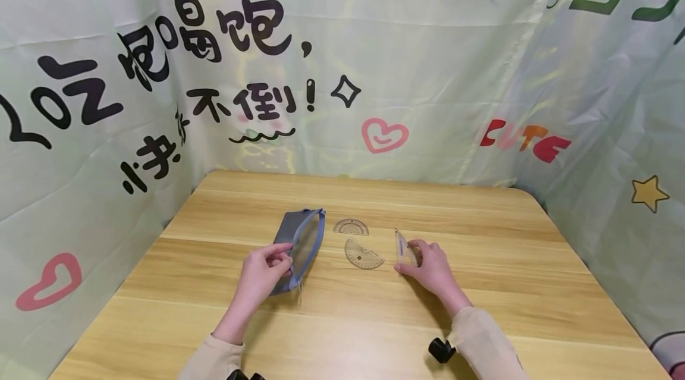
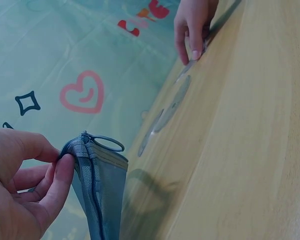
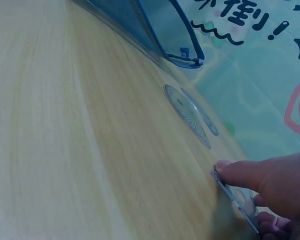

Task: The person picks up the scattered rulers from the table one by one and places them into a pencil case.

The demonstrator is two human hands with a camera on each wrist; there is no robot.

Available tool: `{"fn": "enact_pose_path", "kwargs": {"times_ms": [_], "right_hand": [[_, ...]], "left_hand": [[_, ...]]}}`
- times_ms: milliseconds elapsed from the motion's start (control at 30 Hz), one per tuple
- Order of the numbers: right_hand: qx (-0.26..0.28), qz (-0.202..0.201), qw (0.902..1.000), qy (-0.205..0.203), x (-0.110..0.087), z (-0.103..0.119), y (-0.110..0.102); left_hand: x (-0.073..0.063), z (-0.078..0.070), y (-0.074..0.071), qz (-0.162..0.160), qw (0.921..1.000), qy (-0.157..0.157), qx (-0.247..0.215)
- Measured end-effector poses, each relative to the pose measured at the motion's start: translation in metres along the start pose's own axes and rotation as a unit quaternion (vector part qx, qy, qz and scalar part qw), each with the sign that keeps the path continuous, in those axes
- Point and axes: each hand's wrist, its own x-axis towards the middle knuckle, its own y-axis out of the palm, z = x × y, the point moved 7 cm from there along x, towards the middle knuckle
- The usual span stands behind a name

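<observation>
My left hand (image 1: 266,270) pinches the edge of a blue zippered pouch (image 1: 286,231), whose mouth gapes toward the right. In the left wrist view, thumb and finger grip the pouch (image 2: 107,185) close to its zipper pull (image 2: 107,143). My right hand (image 1: 430,267) holds a clear set square (image 1: 404,249) between thumb and fingers; in the right wrist view the set square (image 3: 237,202) is tilted, close over the table. Between the hands lie two clear protractors: the farther protractor (image 1: 351,227) and the nearer protractor (image 1: 365,255).
The wooden table (image 1: 342,332) has rounded far corners. Printed cloth (image 1: 428,71) hangs around its back and sides. A black device (image 1: 441,349) is at my right sleeve (image 1: 484,341), and dark parts show by the left sleeve (image 1: 214,359).
</observation>
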Motion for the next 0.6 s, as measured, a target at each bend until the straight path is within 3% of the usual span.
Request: {"fn": "enact_pose_path", "kwargs": {"times_ms": [600], "right_hand": [[0.035,0.011,0.998,0.052,0.004,-0.0045,0.0011]], "left_hand": [[0.0006,0.0012,0.001,0.001,1.0,-0.004,-0.002]]}}
